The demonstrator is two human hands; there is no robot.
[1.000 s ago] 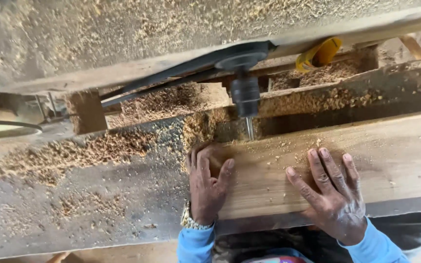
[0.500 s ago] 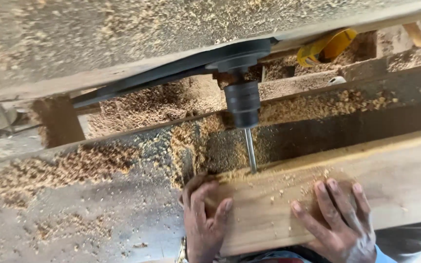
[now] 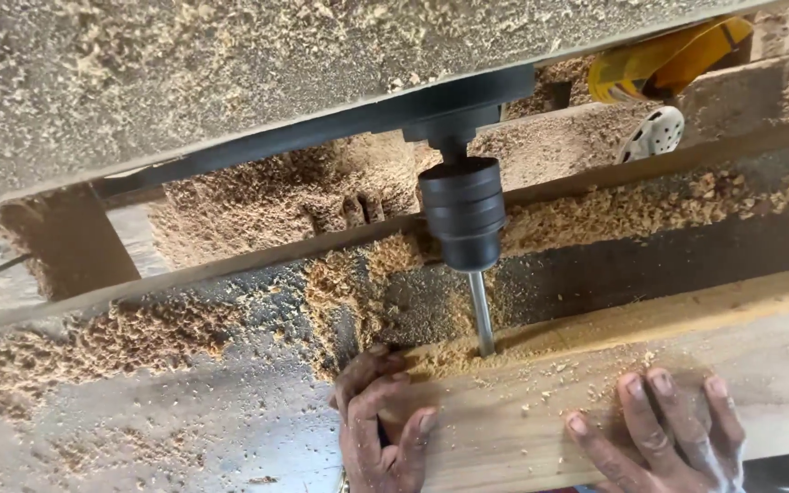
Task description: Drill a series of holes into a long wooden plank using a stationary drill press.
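Left hand point(image 3: 381, 424) gripping plank point(image 3: 541, 429) end, right hand point(image 3: 664, 429) flat

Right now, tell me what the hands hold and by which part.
Left hand grips the wooden board at its end, fingers over the top face. Right hand presses flat on that face.

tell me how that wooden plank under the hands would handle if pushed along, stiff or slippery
The wooden plank looks thick and straight, so probably stiff rather than bendy. Sawdust covers the bench, so it may slide fairly easily. Lying flat under the left hand and right hand, it seems unlikely to tip or roll.
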